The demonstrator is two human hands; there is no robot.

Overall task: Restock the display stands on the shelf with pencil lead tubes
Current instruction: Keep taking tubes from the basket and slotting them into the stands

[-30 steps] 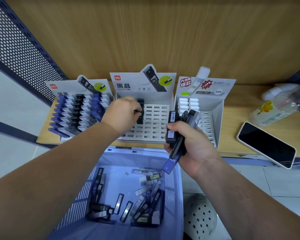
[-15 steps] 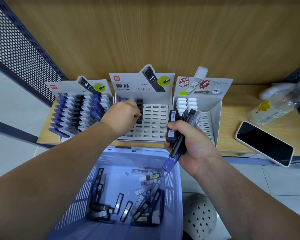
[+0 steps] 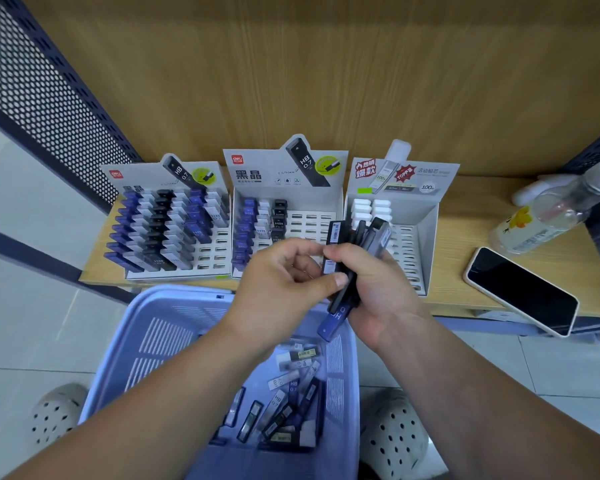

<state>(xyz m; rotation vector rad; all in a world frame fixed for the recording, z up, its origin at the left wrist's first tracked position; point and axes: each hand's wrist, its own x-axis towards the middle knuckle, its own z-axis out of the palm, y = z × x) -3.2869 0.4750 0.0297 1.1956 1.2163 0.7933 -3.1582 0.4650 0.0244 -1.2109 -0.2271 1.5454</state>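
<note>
three display stands (image 3: 284, 216) on shelf (image 3: 465, 237) (side by side), basket (image 3: 160, 341) before.

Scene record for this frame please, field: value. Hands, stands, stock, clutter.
left hand: fingers pinch one tube in the bundle of tubes
right hand: grips the bundle of tubes
left stand: mostly full, front right slots bare
middle stand: left columns stocked, rest bare
right stand: few white tubes at back left
basket: in front of shelf, holds loose tubes
shelf extras: phone, bottle, both at right
</note>
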